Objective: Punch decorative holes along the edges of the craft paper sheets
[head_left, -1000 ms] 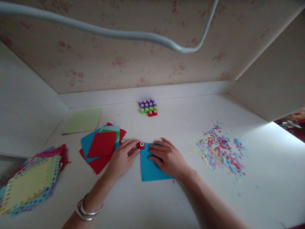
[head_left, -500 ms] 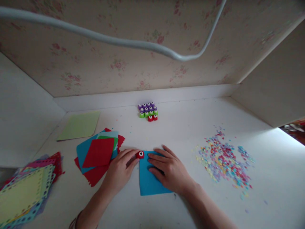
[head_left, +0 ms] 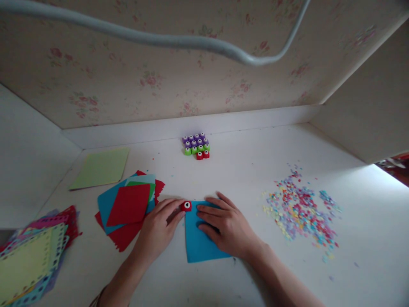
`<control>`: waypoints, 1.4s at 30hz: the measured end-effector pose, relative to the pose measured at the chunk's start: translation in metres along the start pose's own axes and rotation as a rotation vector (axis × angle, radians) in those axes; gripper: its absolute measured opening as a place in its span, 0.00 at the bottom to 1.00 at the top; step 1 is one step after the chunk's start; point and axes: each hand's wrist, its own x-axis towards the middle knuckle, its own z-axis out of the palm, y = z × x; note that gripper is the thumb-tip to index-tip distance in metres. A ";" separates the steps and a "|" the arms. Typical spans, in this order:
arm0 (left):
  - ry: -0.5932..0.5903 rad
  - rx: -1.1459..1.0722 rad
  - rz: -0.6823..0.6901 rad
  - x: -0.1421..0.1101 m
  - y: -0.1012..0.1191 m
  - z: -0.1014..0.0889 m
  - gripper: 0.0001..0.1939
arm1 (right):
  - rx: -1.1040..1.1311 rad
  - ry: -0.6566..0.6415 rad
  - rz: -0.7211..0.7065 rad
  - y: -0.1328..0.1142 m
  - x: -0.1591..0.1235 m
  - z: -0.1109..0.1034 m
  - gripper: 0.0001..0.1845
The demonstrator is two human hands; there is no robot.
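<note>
Here's the red punch [head_left: 186,206], right at the top-left corner of the blue sheet [head_left: 201,245], just below the centre of the frame. The left hand [head_left: 159,226] has it gripped between thumb and fingers, coming in from the left. Over on the other side, the right hand [head_left: 228,221] lies palm down on the blue sheet, fingers open and slightly spread, pressing on nothing else. The blue sheet sits flat on the white desk [head_left: 236,170].

Just left of the left hand, a fanned pile of coloured sheets [head_left: 129,204], a red one on top. Up at centre, small punches [head_left: 196,145] stand packed in rows: purple, green, then two red. Pale green paper [head_left: 100,168] lies at left, hole-edged sheets [head_left: 28,260] fill the lower left, and a scatter of confetti [head_left: 302,209] spreads across the right.
</note>
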 end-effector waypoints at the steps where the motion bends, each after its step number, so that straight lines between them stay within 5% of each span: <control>1: 0.001 0.000 0.000 0.000 0.000 0.000 0.13 | 0.000 -0.001 -0.001 0.000 0.000 0.000 0.14; 32: -0.018 -0.006 0.019 0.000 -0.002 0.000 0.14 | 0.004 0.012 -0.009 0.002 -0.001 0.001 0.13; 42: 0.025 -0.149 -0.110 0.010 0.017 -0.012 0.14 | -0.007 0.013 -0.022 0.001 -0.002 0.000 0.12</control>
